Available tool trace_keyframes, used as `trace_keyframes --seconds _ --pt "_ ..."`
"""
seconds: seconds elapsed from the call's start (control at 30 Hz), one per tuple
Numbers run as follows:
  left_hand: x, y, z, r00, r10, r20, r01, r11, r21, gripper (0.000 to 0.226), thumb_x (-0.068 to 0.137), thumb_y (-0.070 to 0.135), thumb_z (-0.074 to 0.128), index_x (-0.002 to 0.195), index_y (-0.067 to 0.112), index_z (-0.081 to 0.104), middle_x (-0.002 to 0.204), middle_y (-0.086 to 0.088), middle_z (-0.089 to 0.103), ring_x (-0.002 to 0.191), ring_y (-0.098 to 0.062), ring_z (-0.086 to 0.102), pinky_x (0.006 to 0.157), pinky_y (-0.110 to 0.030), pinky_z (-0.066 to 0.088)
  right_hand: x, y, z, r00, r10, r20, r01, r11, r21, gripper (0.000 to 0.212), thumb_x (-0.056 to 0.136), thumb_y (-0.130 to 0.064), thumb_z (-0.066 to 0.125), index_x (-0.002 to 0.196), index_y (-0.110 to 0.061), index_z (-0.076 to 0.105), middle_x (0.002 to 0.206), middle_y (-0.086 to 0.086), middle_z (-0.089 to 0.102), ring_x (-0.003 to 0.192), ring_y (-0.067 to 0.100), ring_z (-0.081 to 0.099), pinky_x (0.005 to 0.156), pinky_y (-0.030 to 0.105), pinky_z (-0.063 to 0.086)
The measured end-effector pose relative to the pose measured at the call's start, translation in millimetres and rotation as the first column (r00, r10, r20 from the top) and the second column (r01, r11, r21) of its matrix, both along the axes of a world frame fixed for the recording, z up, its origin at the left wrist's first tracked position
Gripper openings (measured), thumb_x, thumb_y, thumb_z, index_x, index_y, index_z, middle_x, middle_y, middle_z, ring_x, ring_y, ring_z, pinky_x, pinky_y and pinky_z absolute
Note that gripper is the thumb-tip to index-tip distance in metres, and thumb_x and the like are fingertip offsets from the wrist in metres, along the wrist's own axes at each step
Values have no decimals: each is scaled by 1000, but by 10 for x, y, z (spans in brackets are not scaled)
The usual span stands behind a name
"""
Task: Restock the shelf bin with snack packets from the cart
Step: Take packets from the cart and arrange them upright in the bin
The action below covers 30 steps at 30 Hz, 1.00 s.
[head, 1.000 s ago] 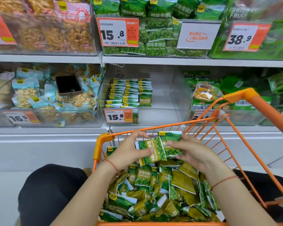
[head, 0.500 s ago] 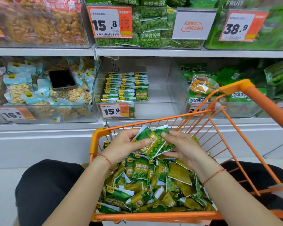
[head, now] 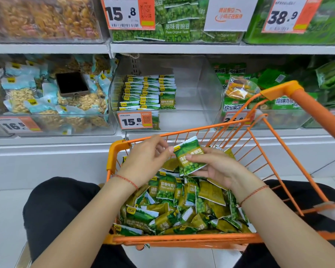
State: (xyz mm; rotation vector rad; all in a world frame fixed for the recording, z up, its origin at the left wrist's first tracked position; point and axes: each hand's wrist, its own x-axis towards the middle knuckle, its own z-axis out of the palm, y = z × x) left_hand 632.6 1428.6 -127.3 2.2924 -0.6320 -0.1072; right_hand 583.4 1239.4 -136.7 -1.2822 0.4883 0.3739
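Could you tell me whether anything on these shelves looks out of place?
Yes. A dark phone lies flat on the nut packets in the left bin, where no stock should be. An orange snack bag also sits among green packs in the right bin.
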Motion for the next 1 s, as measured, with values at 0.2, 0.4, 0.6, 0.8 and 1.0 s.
trace_keyframes --seconds 0.2,0.4,0.6,0.8,1.0 --pt "-338 125 -80 736 -389 -555 647 646 405 42 77 54 70 108 26 66 100 14 68 94 -5 62 86 -28 52 -14 -60 36 979 -191 -70 198 973 118 50 78 -4 71 124 -3 52 117 14 65 94 26 67 64 32 61" --pt "-235 139 -168 791 -440 -425 594 718 363 29 83 26 68 62 18 49 56 8 46 56 -7 43 59 -24 38 -17 -103 33 958 -278 -71 287 931 227 24 83 1 62 105 -5 54 108 14 62 89 30 68 66 37 61" --pt "36 176 95 800 -316 -510 253 949 -190 10 90 16 63 80 13 64 65 16 60 65 -1 57 67 -16 47 -6 -112 44 942 -334 -19 327 907 266 26 83 2 62 108 -3 54 120 16 58 105 34 61 60 31 59" --pt "92 -154 85 753 -126 -646 -282 824 -491 22 85 4 66 105 1 58 72 3 60 65 -6 63 69 -22 58 -12 -17 67 985 -158 63 139 961 241 40 89 10 48 128 1 52 119 20 65 93 27 67 71 28 60" --pt "118 -247 111 806 -45 -590 -258 871 -418 10 89 2 62 91 12 62 82 0 65 70 -6 64 67 -18 57 -29 -12 124 972 -222 78 177 909 377 29 93 -9 45 121 -1 50 109 18 60 92 30 65 70 33 61"
